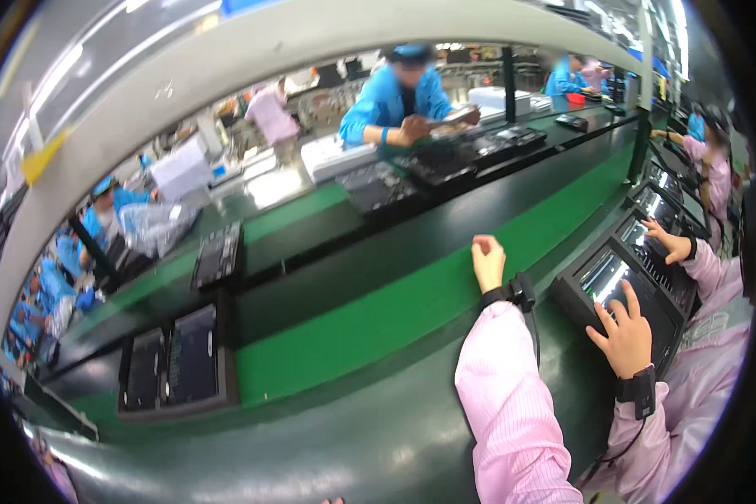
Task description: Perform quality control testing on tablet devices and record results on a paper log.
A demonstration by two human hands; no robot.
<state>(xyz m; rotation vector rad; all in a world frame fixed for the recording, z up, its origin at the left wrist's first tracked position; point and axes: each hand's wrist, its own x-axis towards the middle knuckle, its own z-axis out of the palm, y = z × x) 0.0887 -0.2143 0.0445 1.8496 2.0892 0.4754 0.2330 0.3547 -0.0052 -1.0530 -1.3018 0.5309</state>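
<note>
My right hand reaches over the green conveyor belt, with its fingers curled loosely together and nothing visible in them. A pink sleeve covers the arm, and on the wrist is a black band with a small device and a cable. At the bottom edge only fingertips of my left hand show; the rest is hidden. Left along the belt sits a black tray holding two dark flat panels. To the right, another black tray with a shiny panel lies under a co-worker's hands.
The co-worker's spread hand and second hand are close on my right. A black rail-like strip runs beyond the belt. Across it, a person in blue handles a flat part above several dark units. A pale beam arches overhead.
</note>
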